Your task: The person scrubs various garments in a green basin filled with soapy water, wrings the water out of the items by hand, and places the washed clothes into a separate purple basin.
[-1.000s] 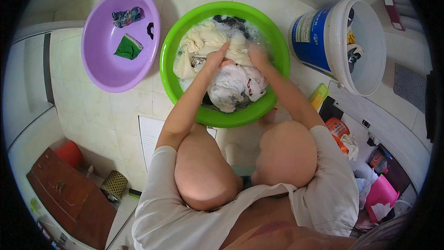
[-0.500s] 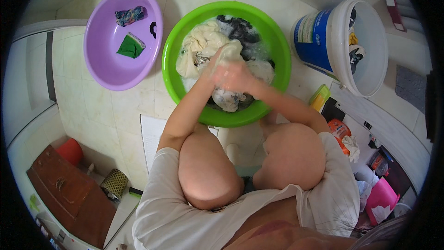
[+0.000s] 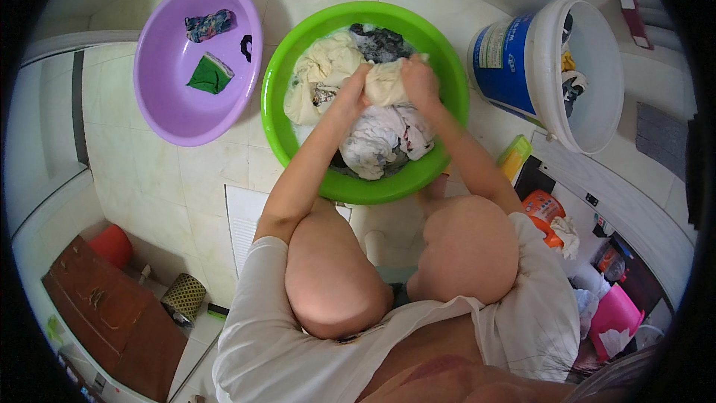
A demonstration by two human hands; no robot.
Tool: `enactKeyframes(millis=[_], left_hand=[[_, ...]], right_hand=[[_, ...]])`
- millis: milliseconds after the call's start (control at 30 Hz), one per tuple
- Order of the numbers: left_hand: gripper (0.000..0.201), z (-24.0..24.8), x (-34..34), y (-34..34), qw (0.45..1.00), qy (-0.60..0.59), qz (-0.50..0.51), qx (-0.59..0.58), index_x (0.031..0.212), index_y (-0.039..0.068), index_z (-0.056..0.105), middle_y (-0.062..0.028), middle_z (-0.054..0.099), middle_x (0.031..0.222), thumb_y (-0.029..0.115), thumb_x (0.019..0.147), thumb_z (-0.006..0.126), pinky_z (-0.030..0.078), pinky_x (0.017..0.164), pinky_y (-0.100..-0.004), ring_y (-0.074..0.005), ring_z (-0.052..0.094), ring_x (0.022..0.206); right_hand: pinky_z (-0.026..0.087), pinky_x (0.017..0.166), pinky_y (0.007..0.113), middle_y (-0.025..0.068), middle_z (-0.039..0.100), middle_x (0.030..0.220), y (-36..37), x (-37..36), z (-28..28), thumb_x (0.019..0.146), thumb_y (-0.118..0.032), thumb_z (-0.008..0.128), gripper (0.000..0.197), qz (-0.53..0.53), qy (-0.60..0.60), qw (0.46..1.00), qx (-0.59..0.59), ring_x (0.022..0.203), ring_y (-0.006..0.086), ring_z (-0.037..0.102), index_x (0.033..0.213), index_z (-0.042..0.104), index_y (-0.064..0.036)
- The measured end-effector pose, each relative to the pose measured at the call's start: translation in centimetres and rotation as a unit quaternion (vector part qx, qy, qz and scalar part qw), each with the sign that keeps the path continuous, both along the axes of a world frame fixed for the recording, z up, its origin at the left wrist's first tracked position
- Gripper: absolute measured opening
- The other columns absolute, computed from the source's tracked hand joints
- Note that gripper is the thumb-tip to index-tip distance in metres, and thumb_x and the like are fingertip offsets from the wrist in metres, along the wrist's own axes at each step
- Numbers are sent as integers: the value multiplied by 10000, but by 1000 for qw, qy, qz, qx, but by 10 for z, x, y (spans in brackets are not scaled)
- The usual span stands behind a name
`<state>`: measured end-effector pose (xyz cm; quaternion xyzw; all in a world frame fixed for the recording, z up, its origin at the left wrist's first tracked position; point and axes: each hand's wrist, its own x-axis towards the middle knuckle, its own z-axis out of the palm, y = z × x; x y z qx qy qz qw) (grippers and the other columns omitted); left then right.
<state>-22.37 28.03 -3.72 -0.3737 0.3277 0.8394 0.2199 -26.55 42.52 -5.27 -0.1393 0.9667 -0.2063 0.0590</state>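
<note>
A green basin [image 3: 277, 130] stands on the floor before me, holding wet clothes and sudsy water. Between my hands stretches a cream garment [image 3: 386, 83], lifted over the basin. My left hand [image 3: 355, 91] is closed on one part of it and my right hand [image 3: 420, 82] grips another part, a little apart. More of the cream cloth [image 3: 321, 67] lies at the basin's left. Below my hands sits a wet white garment [image 3: 384, 142] with dark marks. Dark cloth [image 3: 382, 43] with foam on it lies at the far side.
To the left stands a purple basin [image 3: 168, 97] with a green cloth [image 3: 210, 73] and a patterned cloth [image 3: 209, 25]. A white-and-blue bucket [image 3: 514, 60] with clothes lies tipped at the right. An orange bottle [image 3: 543, 209] and pink container [image 3: 617, 319] are at lower right.
My hands were together over the cream garment; now they are apart. The right hand has moved right and up, leaving the cloth stretched between them and the white garment in plainer view.
</note>
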Motion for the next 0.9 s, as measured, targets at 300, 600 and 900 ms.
enactKeyframes(millis=[300,600,900], left_hand=[[546,1,13,-16,946,7,-136,-294,796,-80,530,-81,530,621,452,742,641,343,371,-209,-159,531,433],[473,-16,25,-37,999,4,-4,-36,1111,21,491,-101,563,923,408,842,526,516,533,-250,-169,575,791],[425,45,16,-9,996,-37,49,-57,1020,-89,524,-137,597,928,286,819,535,500,670,-335,-239,594,764]], right_hand=[[464,658,440,223,559,917,27,1,-86,787,-261,541,244,55,-182,969,160,808,358,568,827,561,-21],[442,664,294,125,590,772,-34,36,50,700,-208,693,292,38,-293,851,-434,755,113,550,827,556,16],[476,613,338,166,586,736,-4,9,25,809,-274,500,278,86,-105,984,-114,601,230,568,813,647,-39]])
